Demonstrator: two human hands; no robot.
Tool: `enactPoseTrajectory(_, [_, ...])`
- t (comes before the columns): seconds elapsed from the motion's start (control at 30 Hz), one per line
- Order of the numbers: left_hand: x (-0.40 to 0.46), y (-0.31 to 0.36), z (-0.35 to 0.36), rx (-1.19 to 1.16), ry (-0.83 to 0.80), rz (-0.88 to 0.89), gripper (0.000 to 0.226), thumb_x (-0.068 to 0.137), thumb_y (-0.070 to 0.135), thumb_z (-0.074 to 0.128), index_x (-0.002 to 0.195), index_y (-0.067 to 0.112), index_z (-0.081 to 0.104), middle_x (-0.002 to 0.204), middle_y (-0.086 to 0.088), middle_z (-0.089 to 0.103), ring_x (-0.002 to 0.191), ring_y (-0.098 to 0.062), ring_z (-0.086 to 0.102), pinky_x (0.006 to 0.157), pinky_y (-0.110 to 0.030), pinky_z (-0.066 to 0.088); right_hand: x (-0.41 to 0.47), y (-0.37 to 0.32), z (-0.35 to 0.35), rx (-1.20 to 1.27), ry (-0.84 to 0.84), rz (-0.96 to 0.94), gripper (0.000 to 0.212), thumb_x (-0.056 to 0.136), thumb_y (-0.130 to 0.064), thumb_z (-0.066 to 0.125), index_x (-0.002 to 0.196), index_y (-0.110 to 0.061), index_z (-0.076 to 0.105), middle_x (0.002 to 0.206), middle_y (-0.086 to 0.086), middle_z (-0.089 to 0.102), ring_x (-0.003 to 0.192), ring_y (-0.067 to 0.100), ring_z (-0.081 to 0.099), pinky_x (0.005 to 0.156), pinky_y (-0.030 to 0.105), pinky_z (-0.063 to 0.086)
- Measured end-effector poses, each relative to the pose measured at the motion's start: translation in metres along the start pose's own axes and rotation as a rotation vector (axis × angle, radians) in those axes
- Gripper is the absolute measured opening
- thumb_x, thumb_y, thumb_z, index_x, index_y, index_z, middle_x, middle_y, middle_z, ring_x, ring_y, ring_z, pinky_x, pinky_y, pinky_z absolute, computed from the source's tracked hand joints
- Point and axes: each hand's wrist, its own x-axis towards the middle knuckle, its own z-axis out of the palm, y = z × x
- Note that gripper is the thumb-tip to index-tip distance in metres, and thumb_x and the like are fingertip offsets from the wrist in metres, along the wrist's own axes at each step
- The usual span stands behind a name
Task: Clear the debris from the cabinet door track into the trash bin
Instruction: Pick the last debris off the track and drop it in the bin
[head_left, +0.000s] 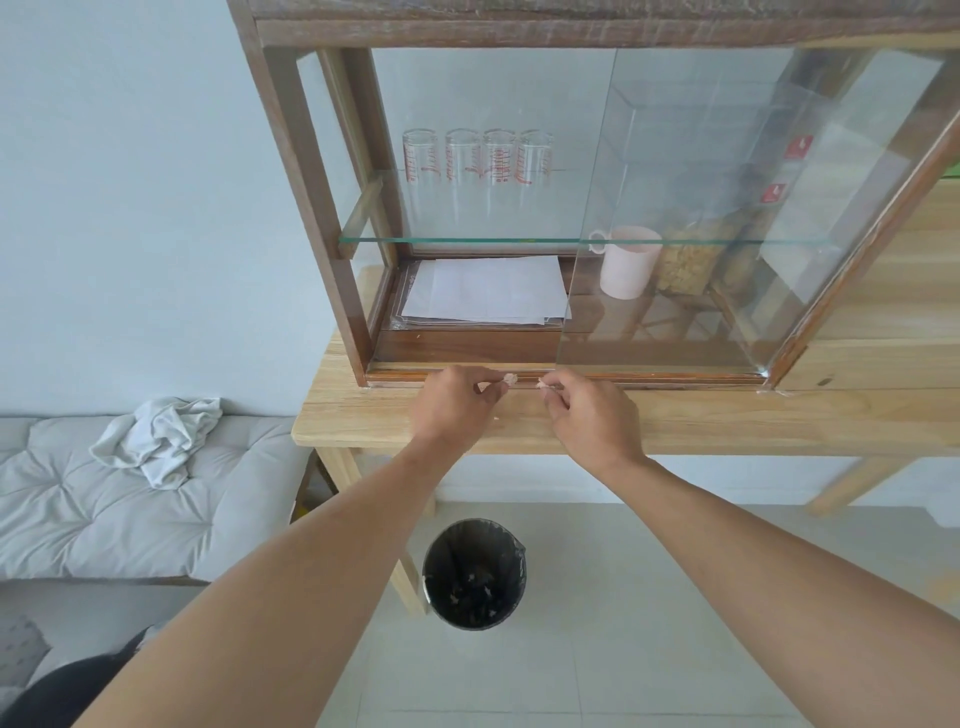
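A wooden cabinet with sliding glass doors stands on a pale wooden table (727, 421). Its door track (649, 378) runs along the bottom front edge. My left hand (457, 402) is at the track left of centre, fingertips pinched on a small pale scrap of debris (510, 379). My right hand (592, 410) is just to the right, fingertips pinched on another small pale scrap (542, 384). A black-lined trash bin (474, 574) stands on the floor below, between my forearms, with a few pale bits inside.
The right glass door (727, 208) is slid over the cabinet's right half; the left half is open. Inside are several glasses (475, 166) on a glass shelf, papers (488, 291) and a pink mug (626, 262). A grey mattress with a crumpled cloth (156, 436) lies left.
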Motion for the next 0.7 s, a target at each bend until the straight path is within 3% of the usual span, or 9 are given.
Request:
enactPoseTrajectory(0.2, [-0.037, -0.011, -0.012, 0.022, -0.014, -0.027, 0.019, 0.092, 0.049, 0.071, 0.103, 0.037, 0.081, 0.065, 0.016, 0.062, 0.065, -0.008, 0.060, 0.062, -0.030, 0.050, -0.039, -0.004, 0.003, 0.066, -0.041, 0.029, 0.022, 0.108, -0.036, 0.058, 0.120, -0.029, 0.075, 0.078, -0.002, 0.078, 0.082, 0.034, 0.071, 0.078, 0.039, 0.056])
enactPoseTrajectory(0.37, [-0.071, -0.030, -0.017, 0.067, -0.042, -0.043, 0.022, 0.094, 0.051, 0.067, 0.106, 0.038, 0.081, 0.075, 0.015, 0.069, 0.072, -0.008, 0.063, 0.059, -0.029, 0.052, -0.069, -0.002, 0.014, 0.104, -0.041, 0.088, 0.021, 0.106, -0.036, 0.060, 0.118, -0.031, 0.076, 0.064, -0.014, 0.061, 0.074, 0.028, 0.066, 0.069, 0.035, 0.050])
enactPoseTrajectory(0.53, [-0.099, -0.054, -0.008, 0.069, -0.081, -0.080, 0.031, 0.094, 0.059, 0.064, 0.108, 0.036, 0.080, 0.084, 0.012, 0.074, 0.079, -0.014, 0.065, 0.068, -0.034, 0.058, -0.098, 0.011, 0.035, 0.155, -0.068, 0.185, 0.020, 0.105, -0.041, 0.061, 0.115, -0.031, 0.076, 0.065, -0.015, 0.062, 0.066, 0.017, 0.062, 0.059, 0.028, 0.039])
enactPoseTrajectory(0.63, [-0.112, -0.069, 0.001, 0.068, -0.094, -0.116, 0.035, 0.093, 0.063, 0.063, 0.108, 0.037, 0.080, 0.073, 0.018, 0.065, 0.067, -0.012, 0.062, 0.057, -0.030, 0.051, -0.109, 0.020, 0.055, 0.170, -0.111, 0.227, 0.019, 0.104, -0.041, 0.062, 0.112, -0.032, 0.077, 0.067, -0.017, 0.061, 0.069, 0.016, 0.063, 0.060, 0.028, 0.039])
enactPoseTrajectory(0.7, [-0.118, -0.080, 0.009, 0.079, -0.110, -0.144, 0.035, 0.092, 0.064, 0.063, 0.108, 0.038, 0.080, 0.071, 0.019, 0.061, 0.067, -0.013, 0.062, 0.055, -0.028, 0.048, -0.115, 0.026, 0.070, 0.195, -0.140, 0.261, 0.018, 0.103, -0.040, 0.063, 0.110, -0.032, 0.077, 0.068, -0.018, 0.061, 0.066, 0.006, 0.061, 0.058, 0.023, 0.037])
